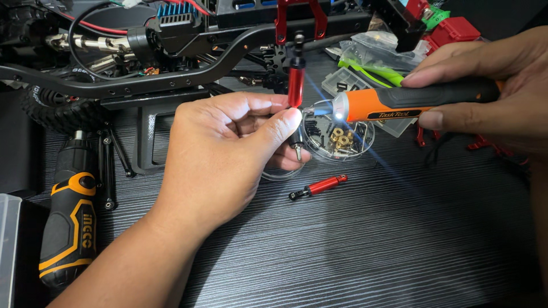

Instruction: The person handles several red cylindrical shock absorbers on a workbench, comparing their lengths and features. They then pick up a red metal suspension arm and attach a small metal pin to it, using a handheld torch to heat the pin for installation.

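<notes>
A clear plastic bag [377,51] with green bits is seen at the upper right next to red parts [454,29], and a yellow-and-black label is carried by the black-and-orange screwdriver [71,219] lying at the lower left. Dead centre, a red shock absorber [295,85] is pinched upright between thumb and fingers of the left hand [228,154], long axis vertical, top end up at the black chassis [142,74]. The orange electric screwdriver [399,102] is gripped by the right hand [491,85], fingers closed around it, laid nearly horizontal with its lit tip pointed left at the shock, while a second red shock [318,187] is left lying on the dark table [371,239] over by the little clear dish [342,140].
</notes>
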